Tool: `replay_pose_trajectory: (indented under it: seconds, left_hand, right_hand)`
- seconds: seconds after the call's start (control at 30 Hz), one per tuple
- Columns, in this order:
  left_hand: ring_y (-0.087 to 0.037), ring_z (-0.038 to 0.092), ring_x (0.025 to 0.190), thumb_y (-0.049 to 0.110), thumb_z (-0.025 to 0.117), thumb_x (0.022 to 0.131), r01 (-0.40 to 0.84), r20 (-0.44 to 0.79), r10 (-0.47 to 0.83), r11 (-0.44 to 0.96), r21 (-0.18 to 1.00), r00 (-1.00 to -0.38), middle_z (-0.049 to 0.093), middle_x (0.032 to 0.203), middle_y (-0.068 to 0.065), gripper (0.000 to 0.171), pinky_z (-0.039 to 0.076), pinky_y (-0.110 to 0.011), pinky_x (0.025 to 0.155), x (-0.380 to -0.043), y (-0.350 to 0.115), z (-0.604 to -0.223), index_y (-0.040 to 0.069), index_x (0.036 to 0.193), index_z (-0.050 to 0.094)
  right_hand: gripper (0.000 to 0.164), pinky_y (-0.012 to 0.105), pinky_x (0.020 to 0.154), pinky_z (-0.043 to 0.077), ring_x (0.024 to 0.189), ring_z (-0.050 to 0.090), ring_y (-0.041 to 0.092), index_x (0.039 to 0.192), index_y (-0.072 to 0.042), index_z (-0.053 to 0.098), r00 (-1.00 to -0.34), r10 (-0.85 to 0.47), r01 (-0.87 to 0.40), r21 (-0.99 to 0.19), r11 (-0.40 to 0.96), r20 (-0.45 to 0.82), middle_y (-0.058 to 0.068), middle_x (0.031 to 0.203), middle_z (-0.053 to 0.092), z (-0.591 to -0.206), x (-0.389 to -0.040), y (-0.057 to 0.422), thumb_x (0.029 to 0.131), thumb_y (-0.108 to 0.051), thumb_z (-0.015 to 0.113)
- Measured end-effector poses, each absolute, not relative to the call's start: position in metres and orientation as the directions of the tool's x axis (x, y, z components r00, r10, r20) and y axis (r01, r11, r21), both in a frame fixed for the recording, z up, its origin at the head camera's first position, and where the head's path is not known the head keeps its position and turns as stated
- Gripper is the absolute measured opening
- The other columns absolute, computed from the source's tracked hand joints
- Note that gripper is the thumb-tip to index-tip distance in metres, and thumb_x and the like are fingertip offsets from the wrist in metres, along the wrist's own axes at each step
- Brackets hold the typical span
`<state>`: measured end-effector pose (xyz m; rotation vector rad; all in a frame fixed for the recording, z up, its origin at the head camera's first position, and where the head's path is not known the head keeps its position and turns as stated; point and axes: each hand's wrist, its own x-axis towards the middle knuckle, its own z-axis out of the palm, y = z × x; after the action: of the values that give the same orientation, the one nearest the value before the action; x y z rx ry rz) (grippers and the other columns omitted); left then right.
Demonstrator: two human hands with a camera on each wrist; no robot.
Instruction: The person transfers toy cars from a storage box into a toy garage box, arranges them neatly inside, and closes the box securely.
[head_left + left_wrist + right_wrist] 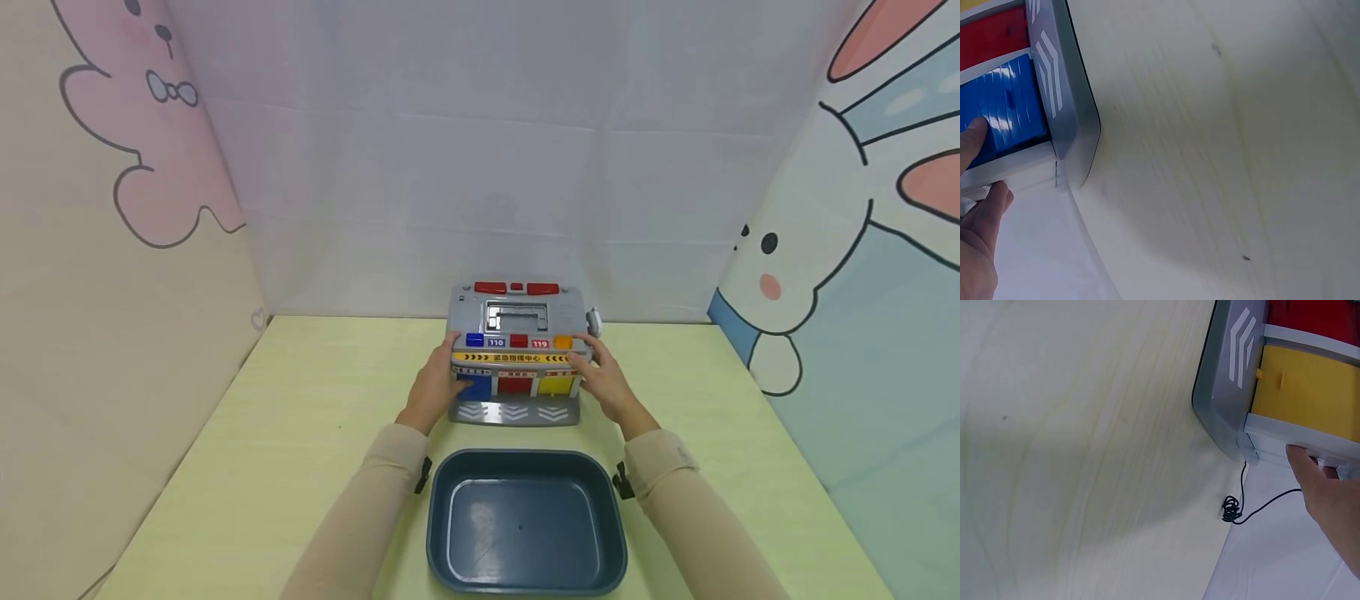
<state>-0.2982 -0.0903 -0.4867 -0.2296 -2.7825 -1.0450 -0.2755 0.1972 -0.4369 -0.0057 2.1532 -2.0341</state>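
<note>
A grey toy garage (468, 315) stands at the back of the table, with red lights on top and a yellow strip with writing across its front. My left hand (431, 387) grips its left side. In the left wrist view the thumb (972, 140) lies on the blue door (1013, 100), while the fingers reach round the side wall. On the opposite side my right hand (611, 390) holds the garage near the yellow door (1310, 390). Its fingers touch the white side wall in the right wrist view. A red door (514, 386) sits between the other two doors.
Nearer me, a dark blue tray (525, 454) lies on the pale yellow-green table (315, 467). Beside the garage a thin black cable (1230, 509) is coiled. Cloth walls (450, 167) with cartoon animals enclose the table at the back and both sides.
</note>
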Motion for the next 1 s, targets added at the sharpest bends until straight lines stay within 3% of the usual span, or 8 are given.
replay_pose_trajectory:
  seconds: [0.3, 0.63, 0.87, 1.0]
  left_hand:
    - [-0.034, 0.054, 0.118, 0.008, 0.083, 0.077, 0.232, 0.246, 0.096, 0.754, 0.614, -0.965, 0.052, 0.133, -0.017, 0.089, 0.047, -0.051, 0.094, -0.298, -0.091, -0.490, 0.021, 0.147, 0.030]
    - [-0.036, 0.058, 0.111, 0.009, 0.082, 0.079, 0.265, 0.303, 0.097, 0.769, 0.582, -0.948, 0.055, 0.129, -0.018, 0.085, 0.050, -0.050, 0.089, -0.295, -0.092, -0.489, 0.020, 0.146, 0.032]
    - [-0.037, 0.059, 0.110, 0.010, 0.081, 0.080, 0.274, 0.319, 0.098, 0.772, 0.574, -0.943, 0.056, 0.128, -0.018, 0.083, 0.050, -0.049, 0.089, -0.293, -0.092, -0.489, 0.020, 0.146, 0.032]
    - [-0.037, 0.059, 0.109, 0.010, 0.080, 0.081, 0.280, 0.337, 0.092, 0.775, 0.566, -0.937, 0.056, 0.128, -0.019, 0.081, 0.050, -0.049, 0.089, -0.293, -0.091, -0.490, 0.019, 0.146, 0.032]
  right_hand:
    - [0.056, 0.057, 0.108, 0.027, 0.130, 0.035, 0.038, 0.152, -0.013, 0.026, -0.989, -0.101, 0.100, -0.992, 0.075, -0.107, 0.023, 0.151, 0.024, -0.461, -0.289, 0.202, 0.103, -0.021, 0.051]
    - [0.055, 0.059, 0.108, 0.025, 0.131, 0.033, 0.043, 0.150, -0.006, 0.025, -0.985, -0.112, 0.123, -0.991, 0.060, -0.129, 0.028, 0.150, 0.023, -0.438, -0.275, 0.197, 0.103, -0.017, 0.051]
    - [0.057, 0.058, 0.109, 0.025, 0.132, 0.033, 0.040, 0.151, -0.012, 0.026, -0.989, -0.098, 0.108, -0.991, 0.074, -0.115, 0.024, 0.151, 0.023, -0.460, -0.287, 0.203, 0.102, -0.024, 0.053]
    - [0.056, 0.059, 0.109, 0.024, 0.133, 0.032, 0.042, 0.151, -0.009, 0.025, -0.984, -0.109, 0.134, -0.990, 0.052, -0.139, 0.026, 0.152, 0.022, -0.447, -0.282, 0.201, 0.102, -0.018, 0.052]
